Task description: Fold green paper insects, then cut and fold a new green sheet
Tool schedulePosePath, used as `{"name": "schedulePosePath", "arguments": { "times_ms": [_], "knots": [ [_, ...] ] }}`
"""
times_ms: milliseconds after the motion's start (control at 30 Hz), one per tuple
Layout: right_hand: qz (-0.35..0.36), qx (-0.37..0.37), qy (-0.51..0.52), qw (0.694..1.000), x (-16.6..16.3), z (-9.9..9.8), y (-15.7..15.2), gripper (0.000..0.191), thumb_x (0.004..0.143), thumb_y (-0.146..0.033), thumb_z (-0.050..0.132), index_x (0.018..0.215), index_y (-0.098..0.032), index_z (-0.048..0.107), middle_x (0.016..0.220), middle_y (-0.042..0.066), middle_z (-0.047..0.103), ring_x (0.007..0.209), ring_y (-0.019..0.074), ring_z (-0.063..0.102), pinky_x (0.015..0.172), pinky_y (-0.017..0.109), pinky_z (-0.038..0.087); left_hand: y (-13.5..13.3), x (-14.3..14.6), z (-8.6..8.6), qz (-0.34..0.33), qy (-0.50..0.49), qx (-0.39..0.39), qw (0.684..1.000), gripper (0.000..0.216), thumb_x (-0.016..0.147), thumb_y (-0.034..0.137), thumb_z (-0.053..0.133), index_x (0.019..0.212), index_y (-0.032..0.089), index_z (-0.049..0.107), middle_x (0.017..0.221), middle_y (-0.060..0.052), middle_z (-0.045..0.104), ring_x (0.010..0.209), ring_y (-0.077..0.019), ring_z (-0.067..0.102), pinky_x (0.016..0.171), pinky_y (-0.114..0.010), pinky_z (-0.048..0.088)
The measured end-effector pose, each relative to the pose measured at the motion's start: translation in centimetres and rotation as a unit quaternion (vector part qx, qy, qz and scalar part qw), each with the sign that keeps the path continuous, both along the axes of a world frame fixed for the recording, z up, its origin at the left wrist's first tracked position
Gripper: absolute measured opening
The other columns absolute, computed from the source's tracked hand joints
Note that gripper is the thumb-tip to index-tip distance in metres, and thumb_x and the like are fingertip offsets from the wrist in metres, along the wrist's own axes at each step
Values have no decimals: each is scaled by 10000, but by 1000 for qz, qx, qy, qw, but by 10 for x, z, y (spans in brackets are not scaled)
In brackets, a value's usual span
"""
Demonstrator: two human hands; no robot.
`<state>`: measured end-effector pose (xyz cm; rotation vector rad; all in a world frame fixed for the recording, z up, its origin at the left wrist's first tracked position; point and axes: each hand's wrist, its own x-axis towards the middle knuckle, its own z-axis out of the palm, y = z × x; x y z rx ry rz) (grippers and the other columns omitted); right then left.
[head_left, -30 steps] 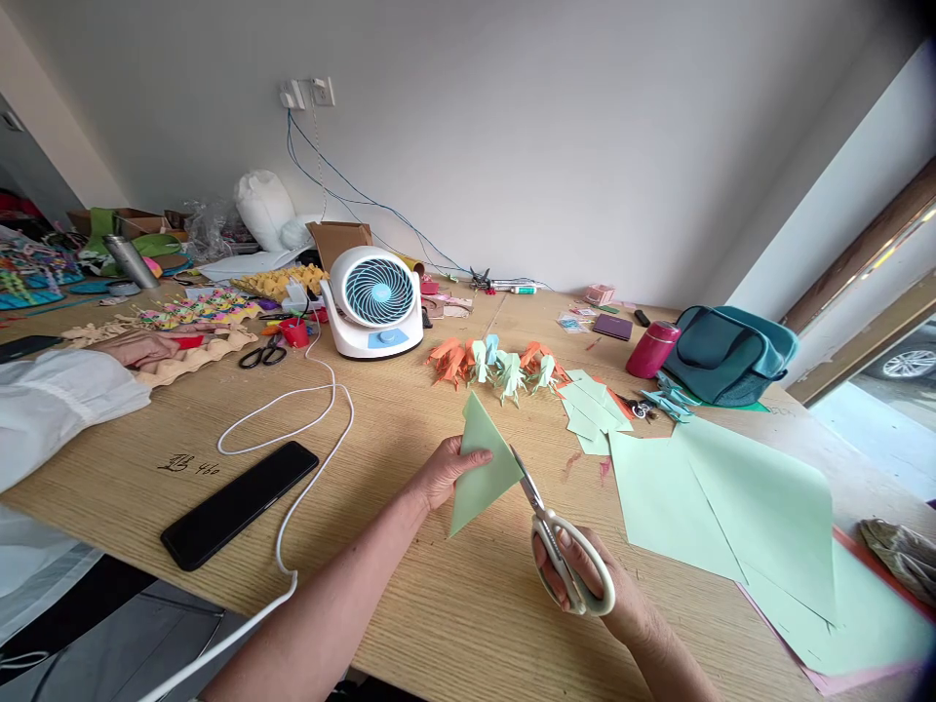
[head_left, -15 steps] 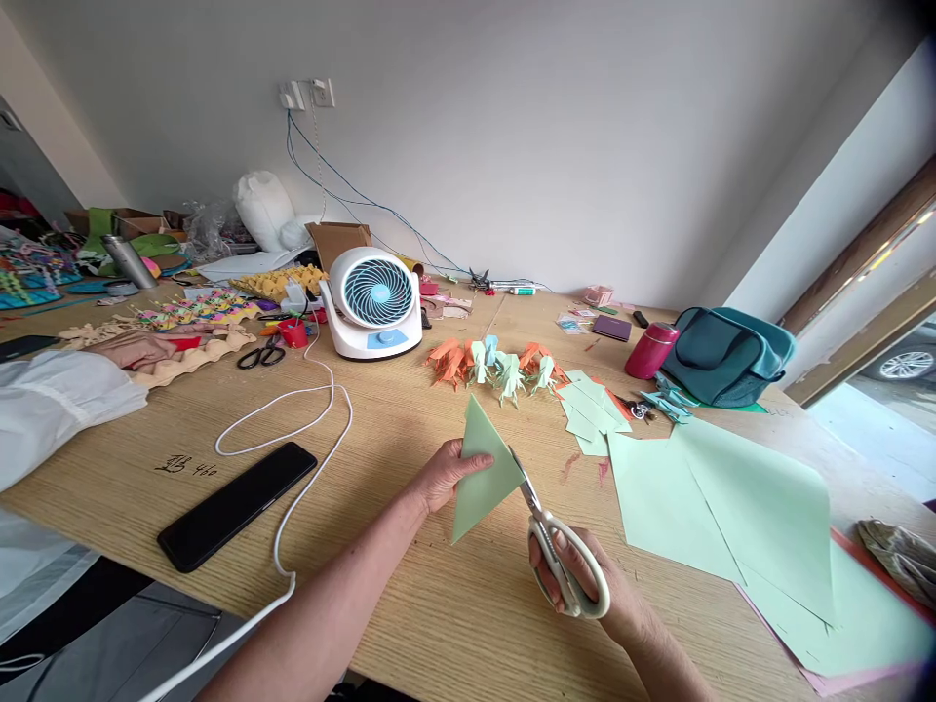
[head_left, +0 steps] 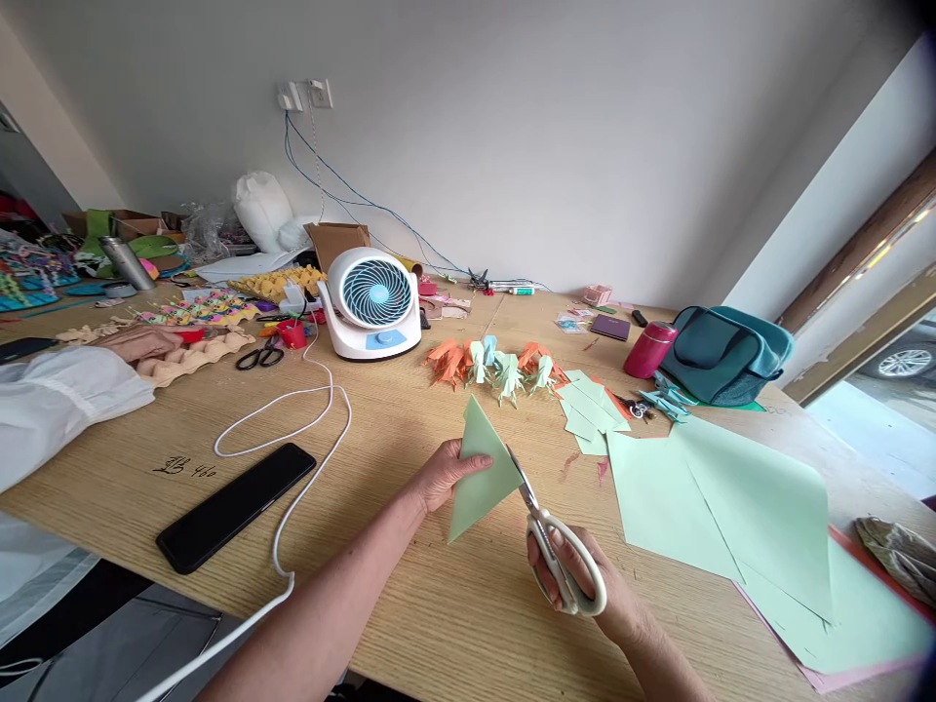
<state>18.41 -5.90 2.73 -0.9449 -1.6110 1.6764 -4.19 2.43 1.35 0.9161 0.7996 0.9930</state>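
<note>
Above the wooden table, my left hand [head_left: 448, 475] pinches a folded light-green sheet of paper [head_left: 483, 478], thumb on the near face and fingers behind it. The sheet has a triangular outline. My right hand [head_left: 585, 575] is wrapped round the white handles of a pair of scissors [head_left: 566, 565]. The blades reach the paper's right corner, one of them partly behind it. Beyond my hands stands a row of folded orange and green paper figures [head_left: 504, 370]. Small green paper pieces [head_left: 592, 414] lie to the right of them.
Large green sheets [head_left: 760, 507] cover the right side, with a pink bottle [head_left: 650, 349] and teal bag [head_left: 731, 356] behind. A white fan [head_left: 372, 302], black phone [head_left: 238, 507] and white cable [head_left: 343, 429] lie left. Another person's hand [head_left: 142, 343] is at the far left.
My hands, the paper and the scissors hold almost the same place. The other person's sleeve and hand at the left have shifted slightly to the right.
</note>
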Motion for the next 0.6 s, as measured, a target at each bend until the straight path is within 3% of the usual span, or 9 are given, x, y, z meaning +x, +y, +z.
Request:
{"name": "schedulePosePath", "arguments": {
  "times_ms": [367,600],
  "knots": [
    [-9,0,-15,1000,-1,3,-1,563,901,-687,407,752,-164,555,483,-29,469,423,95,414,451,241,333,1,-1,1,17,9,-6,1000,455,561,357,888,915,107,750,908,-122,758,789,-226,691,746,-307,500],
    [1,1,-18,1000,-1,-4,3,590,899,-692,405,827,-134,583,504,-18,501,411,87,442,431,218,320,-2,1,0,-8,19,-1,1000,500,585,355,877,992,98,742,959,-138,753,814,-224,688,750,-302,504]
  ]
}}
